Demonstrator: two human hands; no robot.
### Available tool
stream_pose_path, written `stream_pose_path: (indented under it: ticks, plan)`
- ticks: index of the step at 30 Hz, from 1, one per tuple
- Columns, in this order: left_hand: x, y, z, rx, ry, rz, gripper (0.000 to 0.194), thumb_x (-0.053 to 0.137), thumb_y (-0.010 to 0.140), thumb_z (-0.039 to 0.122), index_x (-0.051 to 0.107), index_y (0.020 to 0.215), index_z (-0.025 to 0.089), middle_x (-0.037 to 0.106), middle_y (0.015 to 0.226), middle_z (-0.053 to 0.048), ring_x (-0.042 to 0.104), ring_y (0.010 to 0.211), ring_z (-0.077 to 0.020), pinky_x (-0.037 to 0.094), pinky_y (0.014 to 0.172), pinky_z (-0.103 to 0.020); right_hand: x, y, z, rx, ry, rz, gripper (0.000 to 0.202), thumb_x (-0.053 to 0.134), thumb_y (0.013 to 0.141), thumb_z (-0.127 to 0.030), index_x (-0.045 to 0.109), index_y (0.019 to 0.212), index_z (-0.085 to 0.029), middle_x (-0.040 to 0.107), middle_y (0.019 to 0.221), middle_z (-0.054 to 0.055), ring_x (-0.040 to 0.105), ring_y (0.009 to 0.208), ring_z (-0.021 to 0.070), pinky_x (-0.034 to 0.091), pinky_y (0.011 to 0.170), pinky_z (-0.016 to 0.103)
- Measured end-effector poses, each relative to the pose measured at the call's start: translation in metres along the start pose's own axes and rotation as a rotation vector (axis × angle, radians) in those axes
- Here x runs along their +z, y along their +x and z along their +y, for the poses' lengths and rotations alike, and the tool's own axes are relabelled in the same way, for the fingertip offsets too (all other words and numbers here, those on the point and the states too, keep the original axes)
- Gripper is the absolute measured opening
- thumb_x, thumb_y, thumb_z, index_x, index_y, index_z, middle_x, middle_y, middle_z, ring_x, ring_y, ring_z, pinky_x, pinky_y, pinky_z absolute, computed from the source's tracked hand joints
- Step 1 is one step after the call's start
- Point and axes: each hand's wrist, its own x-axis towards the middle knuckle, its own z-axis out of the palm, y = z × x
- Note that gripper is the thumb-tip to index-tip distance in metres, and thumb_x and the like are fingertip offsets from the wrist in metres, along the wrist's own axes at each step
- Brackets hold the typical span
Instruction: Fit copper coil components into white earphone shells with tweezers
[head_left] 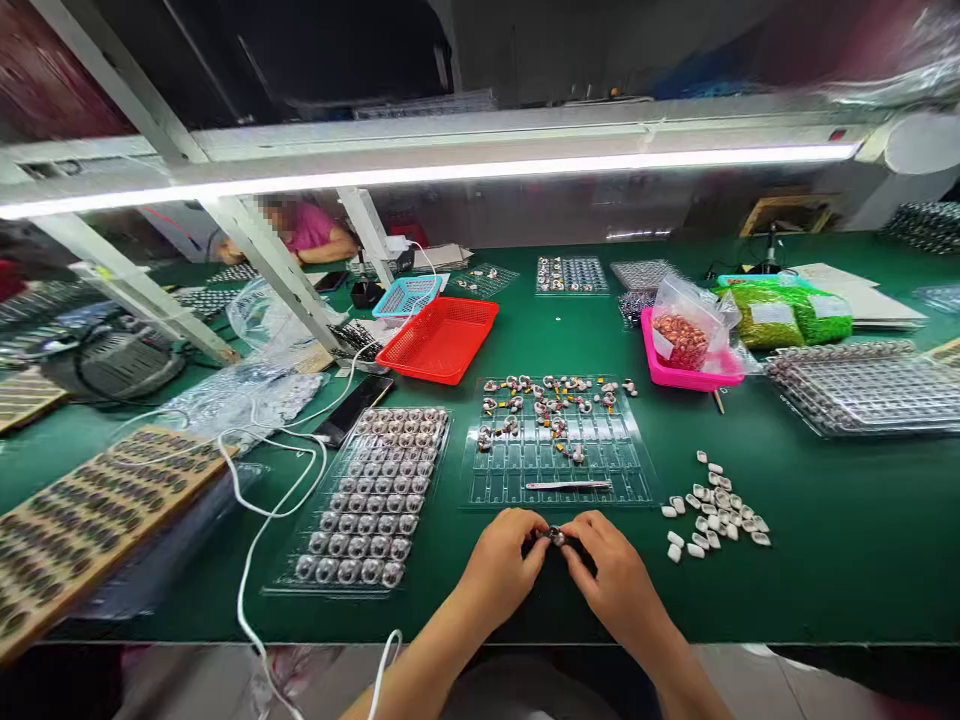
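Near the front edge of the green table, a small shiny dark part (556, 536) is pinched between both hands. My left hand (508, 560) grips it from the left with thumb and forefinger. From the right, my right hand (604, 562) holds the same part with its fingertips. Just beyond the hands, metal tweezers (568, 486) lie on a clear plastic tray (495, 470), whose far half carries several small white and orange components (556, 404). Left of the hands sits a clear tray of round silvery parts (367, 500). Small white pieces (720, 510) are scattered to the right.
A red basket (441, 340), a blue basket (407, 297) and a black phone (355, 411) lie back left, beside a white cable (246, 580). A pink basket (694, 376), green bags (787, 314) and stacked trays (862, 390) are right. A person in pink (311, 228) sits beyond.
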Motion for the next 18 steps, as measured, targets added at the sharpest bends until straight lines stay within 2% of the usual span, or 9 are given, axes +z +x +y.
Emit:
stream_pose_path:
  ticks: [6, 9, 15, 18]
  plan:
    - [-0.022, -0.020, -0.006, 0.015, -0.219, -0.008, 0.012, 0.060, 0.088, 0.017, 0.071, 0.092, 0.020, 0.075, 0.084, -0.004, 0.068, 0.077, -0.0194, 0.051, 0.072, -0.028, 0.004, -0.011, -0.026, 0.280, 0.540, -0.018, 0.020, 0.055, 0.096, -0.038, 0.065, 0.102, -0.022, 0.069, 0.096, 0.006, 0.066, 0.086, 0.0209, 0.054, 0.080, 0.032]
    - [-0.032, -0.024, -0.011, 0.055, -0.333, 0.041, 0.011, 0.062, 0.087, 0.018, 0.071, 0.094, 0.020, 0.076, 0.086, -0.002, 0.069, 0.077, -0.0182, 0.053, 0.073, -0.027, 0.010, -0.004, -0.039, 0.316, 0.706, -0.011, 0.026, 0.060, 0.094, -0.043, 0.064, 0.109, -0.022, 0.069, 0.099, 0.006, 0.066, 0.088, 0.0207, 0.054, 0.082, 0.032]
    - [-0.038, -0.022, -0.020, 0.229, -0.226, 0.239, 0.011, 0.064, 0.086, 0.016, 0.071, 0.094, 0.021, 0.074, 0.083, -0.003, 0.069, 0.076, -0.0186, 0.055, 0.070, -0.028, 0.008, 0.015, -0.056, 0.235, 0.582, -0.114, 0.023, 0.059, 0.096, -0.039, 0.068, 0.104, -0.020, 0.070, 0.099, 0.007, 0.065, 0.091, 0.0219, 0.052, 0.084, 0.032]
    - [-0.041, -0.023, -0.018, 0.314, -0.156, 0.292, 0.008, 0.064, 0.087, 0.016, 0.070, 0.091, 0.021, 0.072, 0.081, -0.003, 0.068, 0.075, -0.0188, 0.055, 0.069, -0.028, 0.007, 0.020, -0.060, 0.207, 0.468, -0.115, 0.020, 0.059, 0.095, -0.036, 0.068, 0.104, -0.020, 0.071, 0.100, 0.007, 0.066, 0.090, 0.0223, 0.052, 0.081, 0.031]
